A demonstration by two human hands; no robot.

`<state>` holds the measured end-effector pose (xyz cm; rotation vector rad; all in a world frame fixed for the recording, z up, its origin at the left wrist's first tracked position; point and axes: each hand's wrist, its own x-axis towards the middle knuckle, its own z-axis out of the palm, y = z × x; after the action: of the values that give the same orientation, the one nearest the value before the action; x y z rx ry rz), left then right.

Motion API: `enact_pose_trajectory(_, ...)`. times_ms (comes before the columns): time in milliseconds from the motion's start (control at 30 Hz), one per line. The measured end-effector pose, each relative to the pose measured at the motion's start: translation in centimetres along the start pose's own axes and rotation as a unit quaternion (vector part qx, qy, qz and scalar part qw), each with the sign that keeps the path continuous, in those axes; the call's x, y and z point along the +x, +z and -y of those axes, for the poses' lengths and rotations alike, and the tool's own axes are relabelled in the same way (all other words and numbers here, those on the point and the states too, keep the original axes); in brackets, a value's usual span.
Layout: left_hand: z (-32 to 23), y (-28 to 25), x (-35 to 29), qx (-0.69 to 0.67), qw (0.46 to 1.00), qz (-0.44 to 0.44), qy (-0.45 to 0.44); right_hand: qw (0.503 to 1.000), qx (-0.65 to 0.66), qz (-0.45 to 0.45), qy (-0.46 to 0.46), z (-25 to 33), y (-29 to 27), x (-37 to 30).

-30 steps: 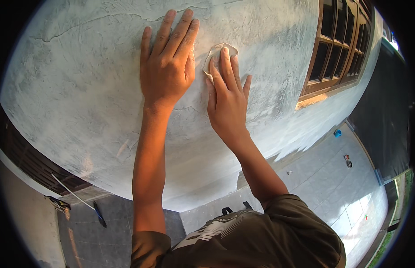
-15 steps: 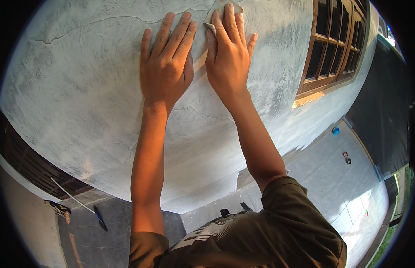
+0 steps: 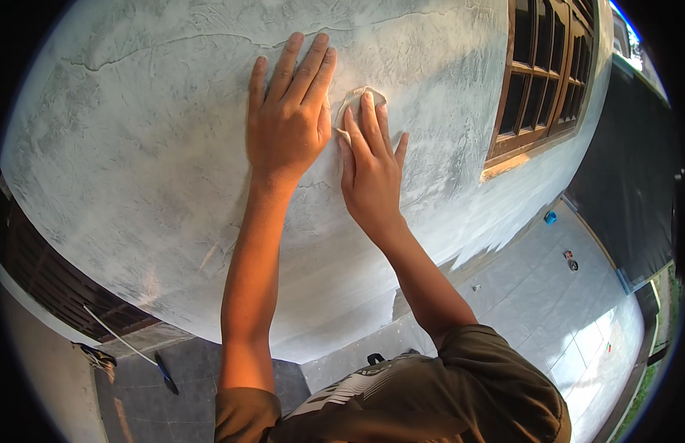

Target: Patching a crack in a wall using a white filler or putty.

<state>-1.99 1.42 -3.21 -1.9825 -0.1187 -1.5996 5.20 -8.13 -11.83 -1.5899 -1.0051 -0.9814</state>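
My left hand lies flat on the grey, rough-plastered wall, its fingers stretched upward and apart, holding nothing. To its right and a little lower, my right hand presses a pale, thin piece of sandpaper against the same wall. The fingers lie over the sheet, and its curled edge shows around the fingertips and beside the thumb. Most of the sandpaper's face is hidden against the plaster.
A wooden-framed window is set in the wall at the right. Below lies a tiled floor with a blue cup-like container and a small dark object. A long-handled brush or broom leans at lower left. Dark sheeting hangs at far right.
My right hand has slid down the wall with the sandpaper, now below the left fingertips. My left hand has shifted slightly down and to the right in the picture, still flat.
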Motion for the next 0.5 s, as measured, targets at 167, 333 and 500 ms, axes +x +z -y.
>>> enact_pose_trajectory(167, -0.8, 0.2, 0.2, 0.013, 1.0, 0.005, 0.006, 0.99, -0.023, -0.126, -0.051, -1.9, -0.7, 6.5)
enact_pose_trajectory(333, 0.0, -0.1, -0.1, 0.016, 1.0, 0.001, 0.006, 0.999, -0.029, -0.032, -0.015, -0.6, 0.7, -0.6)
enact_pose_trajectory(500, -0.3, -0.3, 0.5, 0.028, 0.999, 0.01, 0.018, 0.986, -0.039, -0.138, -0.087, -2.5, -0.5, 7.2)
